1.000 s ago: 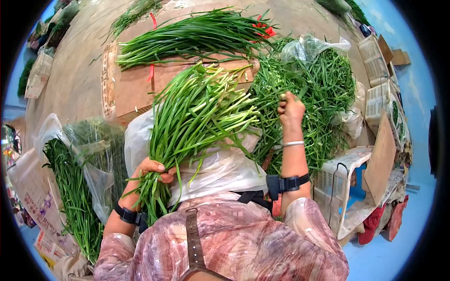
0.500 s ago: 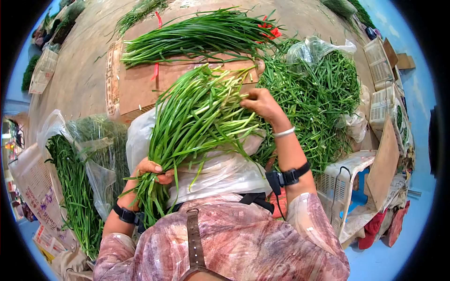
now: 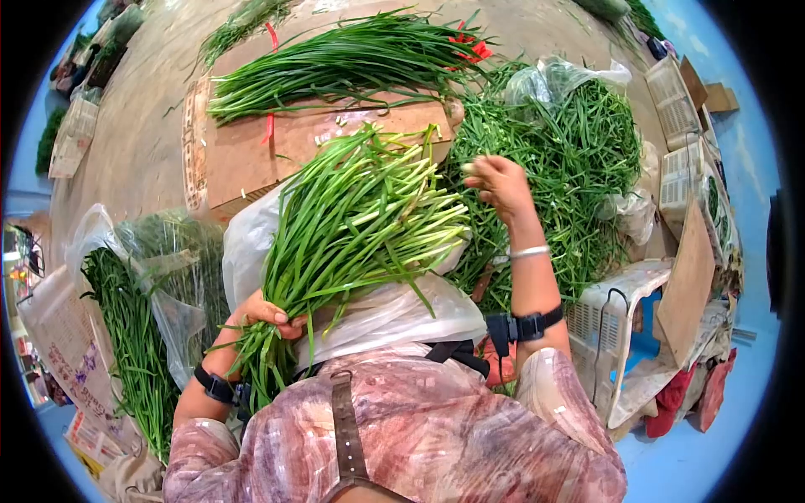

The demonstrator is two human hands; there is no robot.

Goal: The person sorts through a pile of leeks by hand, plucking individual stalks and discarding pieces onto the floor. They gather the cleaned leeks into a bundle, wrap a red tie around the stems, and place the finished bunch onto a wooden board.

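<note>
My left hand (image 3: 270, 315) is wrapped round the leafy end of a loose bunch of garlic chives (image 3: 352, 222). The bunch fans out over a white plastic sheet (image 3: 402, 314) on my lap, its pale stem ends pointing up and right. My right hand (image 3: 501, 186) is lifted just off those stem ends, to their right, with fingers curled together. Something small and pale shows at its fingertips, too small to name. Below that hand lies a big heap of loose green leaves (image 3: 562, 168).
Ahead, a cardboard box (image 3: 239, 168) carries a large chive bundle (image 3: 335, 67) with red ties. More chives (image 3: 126, 335) stand in a plastic bag at left. White plastic crates (image 3: 599, 323) and a cardboard sheet (image 3: 683, 285) line the right side.
My right hand has drawn away from the stem ends, out to the right over the leaf heap. My left hand keeps its grip on the chives.
</note>
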